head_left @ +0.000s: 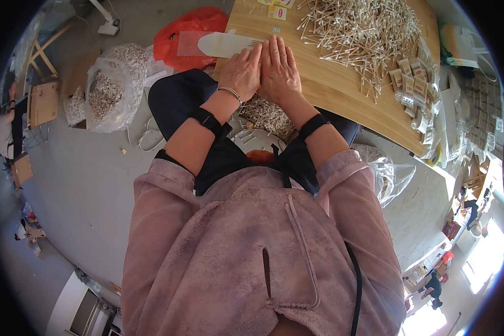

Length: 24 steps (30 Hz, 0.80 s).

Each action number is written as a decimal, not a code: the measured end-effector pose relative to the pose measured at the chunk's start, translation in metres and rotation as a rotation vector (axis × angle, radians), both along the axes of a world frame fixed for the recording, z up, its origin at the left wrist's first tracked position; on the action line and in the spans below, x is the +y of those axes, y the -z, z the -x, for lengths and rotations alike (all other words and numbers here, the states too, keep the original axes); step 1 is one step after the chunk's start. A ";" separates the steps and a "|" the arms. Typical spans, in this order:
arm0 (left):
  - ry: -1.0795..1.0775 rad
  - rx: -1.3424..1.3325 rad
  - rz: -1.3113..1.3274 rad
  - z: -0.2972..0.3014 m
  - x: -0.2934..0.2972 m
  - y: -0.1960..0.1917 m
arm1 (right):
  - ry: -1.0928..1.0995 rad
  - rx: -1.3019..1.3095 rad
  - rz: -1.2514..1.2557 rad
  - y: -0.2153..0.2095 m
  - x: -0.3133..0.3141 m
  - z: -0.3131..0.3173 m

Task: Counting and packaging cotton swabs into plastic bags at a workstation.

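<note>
My left hand (pixel 242 74) and my right hand (pixel 280 71) meet side by side at the table's near edge. The right hand lies flat, its fingers straight and close together. On the left, the fingers are bent and closed over a few cotton swabs (pixel 255 42), whose ends show past the fingertips; the rest is hidden under the hands. Beside them lies a white strip with a rounded end (pixel 224 45), in or on a clear plastic sleeve (pixel 188 43) that sticks out past the table's left edge. More loose cotton swabs (pixel 266 117) lie below my hands, between my knees.
A large heap of cotton swabs (pixel 361 33) covers the far part of the wooden table (pixel 341 92). Small filled packs (pixel 414 84) lie at its right edge, yellow labels (pixel 277 11) at the far left. A red bag (pixel 187 31) and clear bags of swabs (pixel 109 92) stand to the left.
</note>
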State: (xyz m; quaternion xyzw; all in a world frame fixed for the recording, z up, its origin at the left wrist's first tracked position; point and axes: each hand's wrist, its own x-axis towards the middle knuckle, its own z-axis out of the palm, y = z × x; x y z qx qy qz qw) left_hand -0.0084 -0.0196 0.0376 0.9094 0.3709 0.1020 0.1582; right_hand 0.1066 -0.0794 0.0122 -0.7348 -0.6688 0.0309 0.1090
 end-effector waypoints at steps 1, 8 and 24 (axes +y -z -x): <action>0.001 0.000 0.000 0.000 0.001 0.001 | 0.004 0.009 -0.012 0.000 0.000 0.000; 0.018 -0.008 0.111 0.001 0.012 0.006 | -0.005 -0.049 0.035 -0.007 0.000 0.001; -0.008 0.043 0.210 -0.002 0.021 -0.005 | -0.032 0.015 -0.049 -0.002 -0.010 0.002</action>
